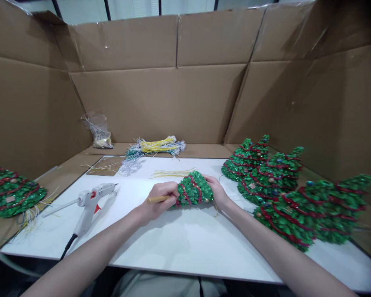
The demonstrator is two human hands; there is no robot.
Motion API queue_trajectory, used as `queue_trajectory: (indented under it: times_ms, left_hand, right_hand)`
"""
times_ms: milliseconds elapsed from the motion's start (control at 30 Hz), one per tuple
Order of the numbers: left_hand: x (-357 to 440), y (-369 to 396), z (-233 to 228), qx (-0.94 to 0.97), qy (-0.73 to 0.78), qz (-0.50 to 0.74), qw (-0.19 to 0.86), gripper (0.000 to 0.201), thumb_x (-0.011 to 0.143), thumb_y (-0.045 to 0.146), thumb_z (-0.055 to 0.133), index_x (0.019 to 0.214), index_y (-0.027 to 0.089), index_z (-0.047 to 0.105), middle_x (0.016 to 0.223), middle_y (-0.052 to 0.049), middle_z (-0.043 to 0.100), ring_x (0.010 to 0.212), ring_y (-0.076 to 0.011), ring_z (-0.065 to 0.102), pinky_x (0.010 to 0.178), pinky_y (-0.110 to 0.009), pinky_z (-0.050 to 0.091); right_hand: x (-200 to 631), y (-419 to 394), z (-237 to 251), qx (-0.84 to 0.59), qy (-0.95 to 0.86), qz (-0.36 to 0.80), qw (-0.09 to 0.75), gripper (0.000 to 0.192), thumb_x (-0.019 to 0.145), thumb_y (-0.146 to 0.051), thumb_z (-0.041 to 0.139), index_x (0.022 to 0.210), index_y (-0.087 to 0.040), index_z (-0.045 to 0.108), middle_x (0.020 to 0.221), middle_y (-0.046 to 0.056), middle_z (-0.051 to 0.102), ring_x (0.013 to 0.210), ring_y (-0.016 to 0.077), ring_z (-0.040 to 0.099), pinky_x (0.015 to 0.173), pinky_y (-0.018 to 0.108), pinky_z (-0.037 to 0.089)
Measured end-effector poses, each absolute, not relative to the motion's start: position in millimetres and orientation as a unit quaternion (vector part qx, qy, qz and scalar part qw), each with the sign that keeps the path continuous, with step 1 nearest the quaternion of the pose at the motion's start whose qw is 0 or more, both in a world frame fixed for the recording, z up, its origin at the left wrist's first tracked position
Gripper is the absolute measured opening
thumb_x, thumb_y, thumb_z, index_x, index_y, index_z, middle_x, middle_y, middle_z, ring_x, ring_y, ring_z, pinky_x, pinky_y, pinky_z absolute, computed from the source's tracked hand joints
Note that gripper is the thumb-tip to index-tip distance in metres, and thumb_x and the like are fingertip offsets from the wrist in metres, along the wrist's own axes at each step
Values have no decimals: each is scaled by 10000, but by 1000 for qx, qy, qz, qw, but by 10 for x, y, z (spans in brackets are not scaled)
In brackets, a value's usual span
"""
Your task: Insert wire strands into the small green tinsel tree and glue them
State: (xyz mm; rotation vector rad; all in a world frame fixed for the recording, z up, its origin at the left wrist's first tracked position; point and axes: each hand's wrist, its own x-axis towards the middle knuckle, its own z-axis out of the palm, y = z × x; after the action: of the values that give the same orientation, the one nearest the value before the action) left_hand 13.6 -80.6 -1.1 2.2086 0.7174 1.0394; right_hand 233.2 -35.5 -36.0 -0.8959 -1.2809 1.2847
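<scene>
Between my hands, low over the white board, is a small green tinsel Christmas tree [195, 189] with red garland wound across it. My left hand [160, 194] is closed round a tan wooden-looking stick [157, 199], its blunt end poking out to the left. The knuckles of that hand press against the tree's left side, and the stick's other end is hidden. My right hand [217, 192] grips the tree's right edge, its fingers partly behind the tree. A thin yellowish wire [216, 209] hangs below it.
Several decorated trees [270, 177] stand to the right, another tree [14, 192] at far left. A white glue gun [91, 202] lies left of my hands. Behind are yellow wires [171, 173], a wire bundle [157, 145] and a plastic bag [100, 130]. Cardboard walls [154, 99] enclose the table.
</scene>
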Motion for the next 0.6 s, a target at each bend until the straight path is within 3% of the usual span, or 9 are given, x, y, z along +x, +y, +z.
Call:
queue_trajectory:
  times_ms: [600]
  left_hand:
    - [236, -835, 231, 877, 264, 315, 249, 148, 711, 93, 381, 609, 172, 308, 603, 29, 370, 577, -99, 341, 570, -229, 271]
  right_hand:
    - [2310, -375, -323, -373, -539, 536, 533, 300, 631, -372, 647, 840, -172, 724, 791, 37, 716, 701, 202, 624, 636, 287, 472]
